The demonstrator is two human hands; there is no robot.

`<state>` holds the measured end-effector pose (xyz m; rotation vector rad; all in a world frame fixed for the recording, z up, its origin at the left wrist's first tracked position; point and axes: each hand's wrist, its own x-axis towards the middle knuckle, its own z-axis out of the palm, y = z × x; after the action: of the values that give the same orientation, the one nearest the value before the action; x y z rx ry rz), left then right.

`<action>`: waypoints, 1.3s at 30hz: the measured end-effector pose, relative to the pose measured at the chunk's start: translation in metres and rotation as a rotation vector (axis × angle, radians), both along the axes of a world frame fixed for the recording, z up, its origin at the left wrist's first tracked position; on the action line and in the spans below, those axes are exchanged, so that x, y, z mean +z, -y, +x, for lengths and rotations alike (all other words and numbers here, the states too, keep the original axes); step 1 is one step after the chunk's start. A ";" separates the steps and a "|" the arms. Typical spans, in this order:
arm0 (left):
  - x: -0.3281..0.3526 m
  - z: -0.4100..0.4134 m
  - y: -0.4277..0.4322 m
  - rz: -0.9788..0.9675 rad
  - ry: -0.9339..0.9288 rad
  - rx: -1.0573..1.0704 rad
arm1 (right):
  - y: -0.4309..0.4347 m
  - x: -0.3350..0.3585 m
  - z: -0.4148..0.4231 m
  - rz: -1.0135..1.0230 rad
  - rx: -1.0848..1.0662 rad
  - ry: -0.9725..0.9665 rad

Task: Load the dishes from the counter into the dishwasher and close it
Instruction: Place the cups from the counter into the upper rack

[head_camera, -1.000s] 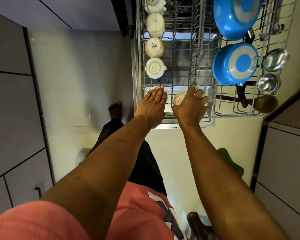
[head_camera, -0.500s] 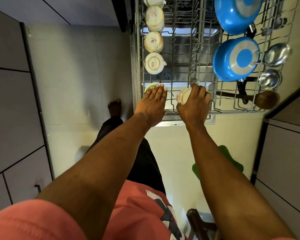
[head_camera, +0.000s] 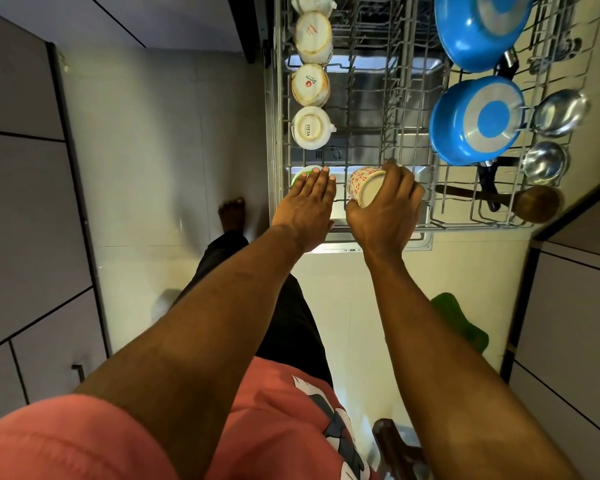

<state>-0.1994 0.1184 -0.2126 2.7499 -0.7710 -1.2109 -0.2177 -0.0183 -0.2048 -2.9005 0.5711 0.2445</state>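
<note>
Rack is pulled out and spans 11 to 2 o'clock. Blue pans sit at 1 o'clock and a row of upturned mugs runs down its left edge at 12.

Step in hand, as I read it, is seating one more cup in the front row.

- Right hand: curled round the patterned cup, which is tilted, base towards the camera, over the rack's near edge.
- Left hand: fingers straight, flat on the green-rimmed cup in the front-left corner (steadying it, probably).

To do it well, tip the patterned cup fully mouth-down and lower it between the tines at 3 o'clock of the green one — close beside, not touching. Let go only once it sits firm.
</note>
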 end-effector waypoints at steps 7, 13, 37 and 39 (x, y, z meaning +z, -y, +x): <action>-0.002 -0.001 0.000 0.022 0.007 0.000 | -0.009 -0.012 -0.002 0.021 0.014 -0.081; -0.003 -0.002 0.003 0.040 0.021 -0.018 | -0.009 -0.022 0.016 0.006 0.015 -0.110; -0.007 -0.001 0.008 0.052 -0.010 -0.004 | 0.004 -0.039 -0.011 0.187 -0.115 -0.188; -0.006 -0.002 0.008 0.053 -0.005 -0.003 | -0.005 -0.035 -0.013 0.125 -0.127 -0.183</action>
<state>-0.2017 0.1109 -0.2187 2.7880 -0.7532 -1.2559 -0.2304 -0.0133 -0.2401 -2.7264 0.7384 0.5125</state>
